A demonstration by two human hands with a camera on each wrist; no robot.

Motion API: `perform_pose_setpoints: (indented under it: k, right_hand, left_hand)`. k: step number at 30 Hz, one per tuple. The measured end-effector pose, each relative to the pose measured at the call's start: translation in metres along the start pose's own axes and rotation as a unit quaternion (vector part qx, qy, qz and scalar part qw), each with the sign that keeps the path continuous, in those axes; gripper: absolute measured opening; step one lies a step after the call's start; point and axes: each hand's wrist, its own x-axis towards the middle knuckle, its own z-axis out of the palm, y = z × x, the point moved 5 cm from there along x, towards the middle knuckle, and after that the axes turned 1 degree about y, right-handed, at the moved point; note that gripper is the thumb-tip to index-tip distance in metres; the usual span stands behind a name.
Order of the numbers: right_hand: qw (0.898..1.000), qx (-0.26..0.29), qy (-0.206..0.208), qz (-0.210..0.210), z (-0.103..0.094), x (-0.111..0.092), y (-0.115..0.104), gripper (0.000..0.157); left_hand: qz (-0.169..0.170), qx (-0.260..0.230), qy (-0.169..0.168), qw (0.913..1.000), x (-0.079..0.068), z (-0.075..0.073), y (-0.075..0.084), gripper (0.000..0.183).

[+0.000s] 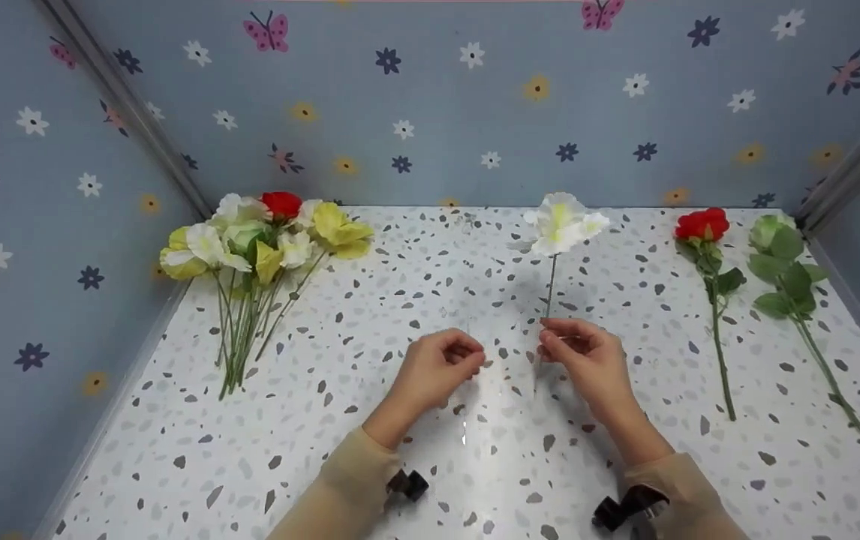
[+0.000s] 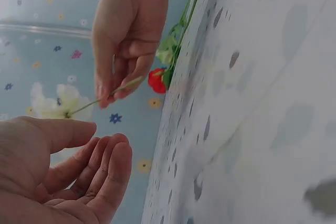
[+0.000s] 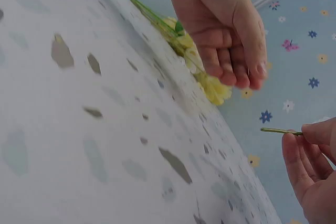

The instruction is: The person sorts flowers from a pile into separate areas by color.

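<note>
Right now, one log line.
right hand: pinches thin green stem of white-and-yellow ruffled flower; left hand: empty, apart from stem; red-yellow-white flower bunch: left, on speckled white table

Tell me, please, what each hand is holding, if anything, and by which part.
The right hand pinches a white flower by its lower stem; the left hand holds nothing.

From my station I read the table as smooth and glossy, the wall as matt, the white flower as cloth-like, the sleeve as matt cloth.
</note>
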Motion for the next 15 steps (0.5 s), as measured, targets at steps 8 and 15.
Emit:
perform_pose_setpoints:
  k: [8, 15]
  right_hand:
    - [0.992, -0.109, 0.049, 0.045, -0.040, 0.025, 0.004, 0.031]
    - [0.984, -0.152, 0.052, 0.078, -0.057, 0.040, 0.004, 0.034]
  left_hand:
    - [-0.035, 0.092, 0.148, 0.9841, 0.011, -0.099, -0.027, 0.013]
    - [-0.080, 0.165, 0.205, 0.9615, 0.002, -0.168, -0.052, 0.020]
